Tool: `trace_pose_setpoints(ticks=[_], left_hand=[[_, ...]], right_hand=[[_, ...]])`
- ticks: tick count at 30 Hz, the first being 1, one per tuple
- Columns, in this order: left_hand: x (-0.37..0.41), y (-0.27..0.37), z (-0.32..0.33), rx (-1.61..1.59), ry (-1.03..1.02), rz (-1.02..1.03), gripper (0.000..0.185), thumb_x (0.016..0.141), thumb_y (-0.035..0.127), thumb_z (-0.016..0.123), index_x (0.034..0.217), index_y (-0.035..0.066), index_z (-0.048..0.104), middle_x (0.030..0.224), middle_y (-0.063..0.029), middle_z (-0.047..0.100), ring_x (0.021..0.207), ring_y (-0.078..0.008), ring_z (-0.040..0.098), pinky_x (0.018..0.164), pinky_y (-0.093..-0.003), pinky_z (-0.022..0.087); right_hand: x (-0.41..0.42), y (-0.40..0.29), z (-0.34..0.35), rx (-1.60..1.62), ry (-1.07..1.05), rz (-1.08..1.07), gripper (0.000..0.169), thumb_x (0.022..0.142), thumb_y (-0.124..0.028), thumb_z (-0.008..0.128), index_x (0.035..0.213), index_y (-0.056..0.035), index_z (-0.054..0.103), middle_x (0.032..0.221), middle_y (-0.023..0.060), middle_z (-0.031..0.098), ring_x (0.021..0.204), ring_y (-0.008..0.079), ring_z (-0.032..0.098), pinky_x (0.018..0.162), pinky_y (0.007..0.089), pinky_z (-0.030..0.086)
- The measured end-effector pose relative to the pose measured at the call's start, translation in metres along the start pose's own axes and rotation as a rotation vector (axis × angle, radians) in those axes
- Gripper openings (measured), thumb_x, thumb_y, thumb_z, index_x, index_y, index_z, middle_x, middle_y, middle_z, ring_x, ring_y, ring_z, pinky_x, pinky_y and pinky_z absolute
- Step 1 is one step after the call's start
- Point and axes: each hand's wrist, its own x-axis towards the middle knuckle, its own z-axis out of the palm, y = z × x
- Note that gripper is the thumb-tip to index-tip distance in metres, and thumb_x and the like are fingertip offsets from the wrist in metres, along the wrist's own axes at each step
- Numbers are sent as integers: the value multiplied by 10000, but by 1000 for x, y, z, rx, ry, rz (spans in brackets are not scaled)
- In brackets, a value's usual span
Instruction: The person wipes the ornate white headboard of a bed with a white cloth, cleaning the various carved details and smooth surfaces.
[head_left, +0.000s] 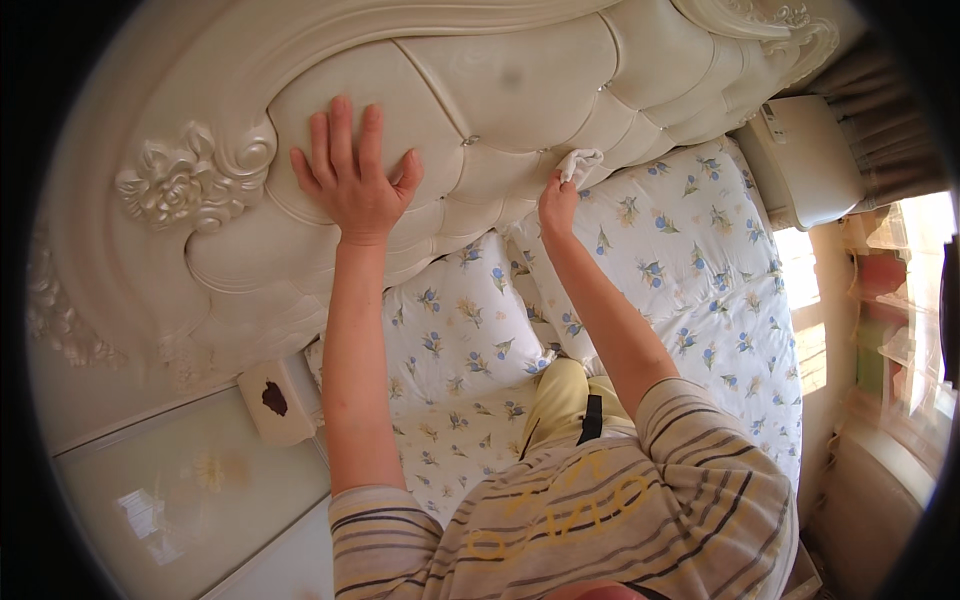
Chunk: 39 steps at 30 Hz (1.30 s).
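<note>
A cream tufted headboard (525, 67) with small crystal-like buttons and a carved, pearly frame stretches across the upper view. My left hand (356, 176) lies on a padded panel near the carved rose, fingers spread and nothing held. Further right, my right hand (559, 201) grips a crumpled white cloth (581, 163) at the headboard's lower part, just above the pillows. Whether the cloth presses on the padding is hard to tell. A floral pillow (465, 315) lies between my forearms, and another floral pillow (645, 232) is to the right of my right hand.
I am on the bed, over its floral sheet (465, 442). One nightstand (810, 157) stands at the upper right beside a brown curtain (885, 112); another nightstand (279, 405) with a dark patch on top is at lower left. A glossy cabinet panel (195, 480) lies beyond it.
</note>
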Motion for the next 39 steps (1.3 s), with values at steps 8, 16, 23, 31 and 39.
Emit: trace_pose_setpoints(ticks=[8, 16, 23, 31, 39], left_hand=[[2, 0, -3, -30, -13, -10, 564, 950, 499, 488, 1384, 141, 515, 1470, -116, 474, 1395, -313, 366, 1168, -516, 149], [-1, -2, -7, -50, -18, -19, 551, 952, 499, 491, 1357, 128, 539, 1463, -130, 480, 1393, -321, 365, 1168, -522, 146], [-3, -1, -4, -64, 5, -2, 530, 961, 485, 476, 1345, 126, 547, 1460, -141, 477, 1387, -333, 369, 1169, -523, 137], [0, 1, -5, -75, 13, -21, 529, 954, 461, 487, 1349, 115, 548, 1457, -157, 478, 1390, -348, 370, 1177, -521, 123], [5, 9, -7, -58, 1, -49, 528, 966, 443, 486, 1363, 99, 529, 1469, -164, 466, 1407, -352, 354, 1181, -513, 121]], right_hand=[[-81, -99, 27, 107, 235, -539, 490, 975, 22, 396, 1462, -25, 372, 1442, 210, 435, 1353, 302, 413, 1019, 354, 384], [-27, -169, -4, -17, 246, -794, 762, 815, 160, 462, 1509, -142, 376, 1585, 317, 108, 1476, 462, 129, 1165, 481, 191], [-71, -137, 9, -238, 97, -953, 805, 682, 199, 498, 1415, -132, 514, 1573, 341, 110, 1449, 555, 87, 1161, 574, 166], [-52, -120, 13, 7, 208, -678, 821, 805, 196, 476, 1533, -148, 319, 1609, 271, 95, 1486, 453, 111, 1169, 491, 207], [-39, -34, 31, 202, 148, -166, 584, 1020, -42, 382, 1567, -107, 188, 1610, 216, 180, 1497, 367, 151, 1167, 403, 238]])
